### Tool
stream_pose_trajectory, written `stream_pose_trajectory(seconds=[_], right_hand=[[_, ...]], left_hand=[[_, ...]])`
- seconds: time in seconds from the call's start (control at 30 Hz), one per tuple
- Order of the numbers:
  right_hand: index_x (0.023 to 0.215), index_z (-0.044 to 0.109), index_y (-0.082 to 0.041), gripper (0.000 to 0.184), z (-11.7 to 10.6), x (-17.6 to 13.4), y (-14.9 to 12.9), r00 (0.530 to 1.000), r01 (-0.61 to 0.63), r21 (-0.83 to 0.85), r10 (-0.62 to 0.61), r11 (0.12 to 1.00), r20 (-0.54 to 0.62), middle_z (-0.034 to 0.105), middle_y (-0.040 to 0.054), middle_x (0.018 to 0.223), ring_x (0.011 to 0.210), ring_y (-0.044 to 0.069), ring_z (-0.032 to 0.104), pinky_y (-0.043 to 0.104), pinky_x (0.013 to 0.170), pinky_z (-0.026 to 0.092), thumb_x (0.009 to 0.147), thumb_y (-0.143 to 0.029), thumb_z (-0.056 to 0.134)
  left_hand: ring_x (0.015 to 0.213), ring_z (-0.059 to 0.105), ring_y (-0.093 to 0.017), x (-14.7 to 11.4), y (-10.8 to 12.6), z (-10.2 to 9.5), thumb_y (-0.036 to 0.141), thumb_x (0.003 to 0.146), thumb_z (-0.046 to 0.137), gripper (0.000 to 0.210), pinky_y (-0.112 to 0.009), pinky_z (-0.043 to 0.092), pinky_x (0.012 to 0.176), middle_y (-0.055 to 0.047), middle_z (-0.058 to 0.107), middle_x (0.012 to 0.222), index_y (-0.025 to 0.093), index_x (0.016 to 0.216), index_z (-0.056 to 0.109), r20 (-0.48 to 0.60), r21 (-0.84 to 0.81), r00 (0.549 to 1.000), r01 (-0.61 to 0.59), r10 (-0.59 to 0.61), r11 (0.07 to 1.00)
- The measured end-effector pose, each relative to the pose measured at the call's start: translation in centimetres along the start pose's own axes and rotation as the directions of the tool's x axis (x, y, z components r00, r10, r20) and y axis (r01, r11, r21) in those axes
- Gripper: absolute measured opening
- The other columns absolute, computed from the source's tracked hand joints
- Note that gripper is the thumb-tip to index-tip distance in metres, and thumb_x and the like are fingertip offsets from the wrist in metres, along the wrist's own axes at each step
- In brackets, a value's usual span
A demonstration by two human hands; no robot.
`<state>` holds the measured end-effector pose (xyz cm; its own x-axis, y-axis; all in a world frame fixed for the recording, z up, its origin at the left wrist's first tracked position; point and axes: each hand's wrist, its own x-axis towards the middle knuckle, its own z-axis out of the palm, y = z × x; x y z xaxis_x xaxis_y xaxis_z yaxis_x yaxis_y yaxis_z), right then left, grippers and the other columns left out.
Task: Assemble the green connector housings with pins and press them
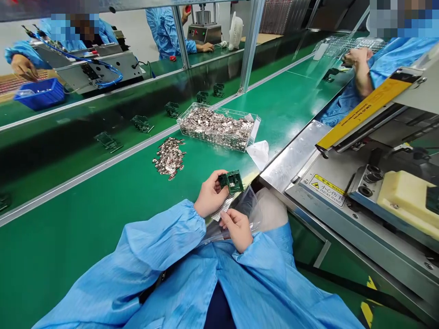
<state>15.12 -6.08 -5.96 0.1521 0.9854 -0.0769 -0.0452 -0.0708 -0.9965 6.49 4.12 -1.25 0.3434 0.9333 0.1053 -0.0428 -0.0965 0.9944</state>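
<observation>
My left hand (211,194) is closed around a small green circuit board assembly (235,181) near the bench edge. Just below it, a pale sheet with rows of small marks (221,209) runs between my two hands. Thumb and forefinger of my right hand (239,228) pinch at the lower edge of that sheet; whether a small piece is between the fingertips cannot be made out. A clear plastic bag (252,205) lies on my lap under the hands. Beyond them, a loose pile of small metal pieces (169,157) rests on the green bench.
A clear tray (252,132) full of metal pieces stands ahead, with a white scrap (259,153) beside it. Several circuit boards (140,123) line the far strip. A machine with a metal base (329,187) flanks my right. Co-workers sit across and at right.
</observation>
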Motion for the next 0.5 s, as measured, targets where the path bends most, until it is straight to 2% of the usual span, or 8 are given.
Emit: stream_pose_trajectory(seconds=[0.1,0.2,0.37,0.5], right_hand=[[0.061,0.059,-0.020,0.047,-0.2,-0.3,0.3,0.999,0.051,-0.065,-0.052,0.997,-0.010,0.058,0.0008,0.057,0.055,0.015,0.052,0.027,0.056,0.044,0.088,-0.058,0.053],[0.060,0.062,-0.021,0.044,-1.0,-0.4,0.9,0.995,0.096,-0.158,-0.091,0.983,0.040,0.058,0.0014,0.059,0.060,0.017,0.054,0.028,0.060,0.044,0.087,-0.055,0.054],[0.059,0.067,-0.022,0.034,-2.8,0.4,1.6,0.979,0.089,-0.304,-0.028,0.948,0.201,0.062,0.0003,0.053,0.048,0.016,0.055,0.027,0.050,0.042,0.087,-0.039,0.058],[0.052,0.067,-0.022,0.024,-4.2,1.1,0.0,0.980,0.092,-0.411,-0.008,0.907,0.200,0.062,0.0001,0.047,0.043,0.017,0.054,0.027,0.046,0.037,0.075,-0.026,0.070]], left_hand=[[0.077,0.063,-0.012,0.0,0.0,-0.3,0.022,0.071,0.071,0.045,-0.020,0.052,0.069,-0.002,0.064,0.086,0.016,0.110,0.052,-0.019,-0.042,1.000,0.011,-0.012,0.999],[0.077,0.063,-0.012,0.0,0.1,-0.5,0.024,0.070,0.073,0.046,-0.021,0.052,0.069,-0.001,0.064,0.085,0.017,0.110,0.052,-0.041,-0.071,0.999,0.025,-0.028,0.997],[0.073,0.061,-0.011,0.1,0.1,-0.4,0.026,0.071,0.074,0.045,-0.021,0.052,0.068,0.000,0.062,0.081,0.016,0.109,0.053,-0.076,-0.093,0.997,0.009,-0.016,0.996],[0.075,0.063,-0.013,-0.3,0.7,-0.8,0.033,0.073,0.075,0.049,-0.024,0.055,0.069,-0.002,0.061,0.087,0.017,0.111,0.050,-0.083,-0.186,0.996,-0.002,-0.014,0.983]])
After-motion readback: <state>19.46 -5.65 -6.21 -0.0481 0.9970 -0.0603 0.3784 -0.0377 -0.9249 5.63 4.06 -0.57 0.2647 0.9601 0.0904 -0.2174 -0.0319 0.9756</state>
